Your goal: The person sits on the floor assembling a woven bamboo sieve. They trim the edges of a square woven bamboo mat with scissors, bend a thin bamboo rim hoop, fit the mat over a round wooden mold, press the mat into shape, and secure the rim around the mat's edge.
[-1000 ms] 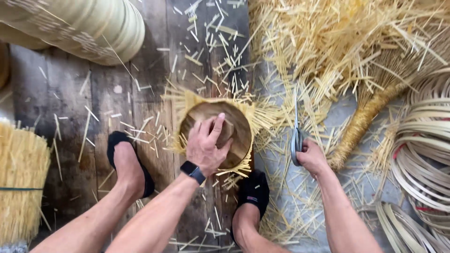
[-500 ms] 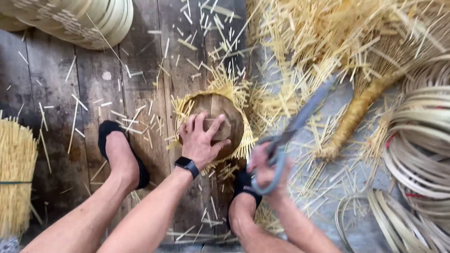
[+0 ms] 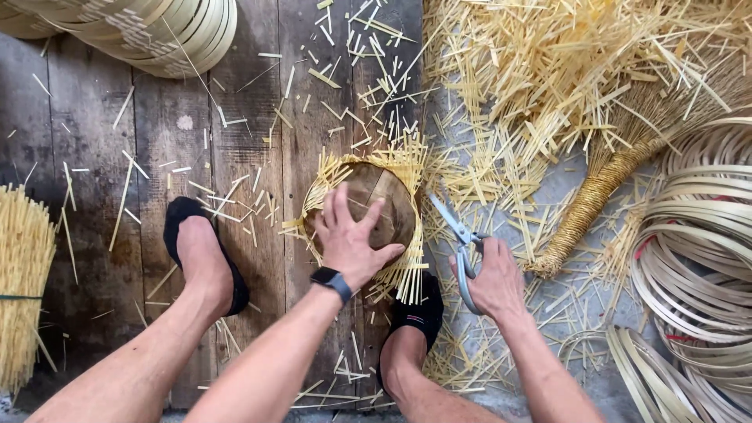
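The person sat over a plank floor [image 3: 102, 204] with both feet out in front, in black shoes. Between the feet stood a round wooden form [image 3: 384, 207], wrapped in a fringe of pale straw strips [image 3: 407, 270] that stuck out past its edge. The left hand [image 3: 348, 239], a dark watch [image 3: 332, 280] on its wrist, lay flat on top of the form with the fingers spread wide, pressing down rather than closing on anything.

Just to the right of the form, the right hand [image 3: 495, 280] was closed around the handles of a pair of scissors [image 3: 457, 239]. The blades pointed up and to the left, slightly parted, their tips just beside the fringe; I could not tell whether they touched it.

Cut bits of straw [image 3: 501, 102] lay scattered thick over the floor, heaped deepest at the upper right. A straw broom [image 3: 595, 196] lay slantwise among them. Coils of flat bamboo strip [image 3: 697, 235] sat at the right edge, a woven basket [image 3: 157, 31] at the upper left, and a tied bundle of straw [image 3: 23, 290] at the far left.
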